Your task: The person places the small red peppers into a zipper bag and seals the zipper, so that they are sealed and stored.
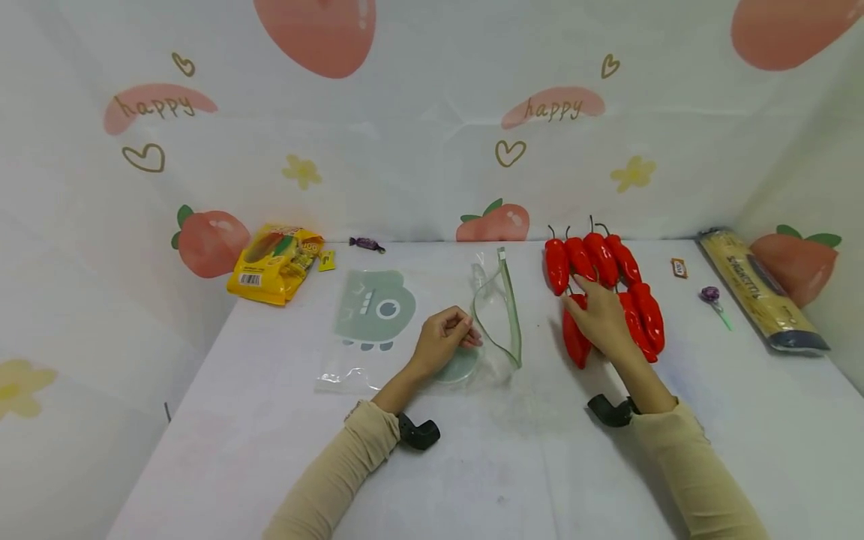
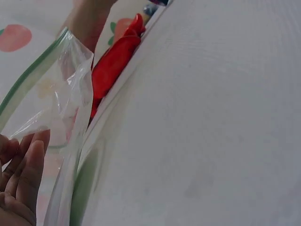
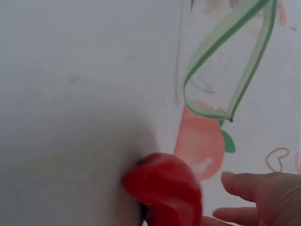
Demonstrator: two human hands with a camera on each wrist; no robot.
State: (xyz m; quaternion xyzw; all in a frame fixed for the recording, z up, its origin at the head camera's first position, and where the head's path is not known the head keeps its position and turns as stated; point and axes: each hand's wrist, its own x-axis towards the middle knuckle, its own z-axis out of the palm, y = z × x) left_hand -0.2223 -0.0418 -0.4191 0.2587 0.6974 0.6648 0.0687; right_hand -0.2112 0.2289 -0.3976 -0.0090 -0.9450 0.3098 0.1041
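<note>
Right of centre in the frame, the right hand (image 1: 602, 321) reaches over the lower-left red pepper (image 1: 575, 341), thumb and forefinger spread apart near its stalk end, no grip showing. The pepper, glossy, smooth and tapering to a point, looks light and fairly stiff, perhaps plastic, and likely slippery; the thick shoulder below the stalk should give the surest hold, since the thin stalk may bend. At centre the left hand (image 1: 439, 341) seems to pinch the film of a clear bag (image 1: 367, 307) by its gaping mouth, edged with a green strip (image 1: 514, 322); the film probably folds easily, so the firmer strip looks the better hold
</note>
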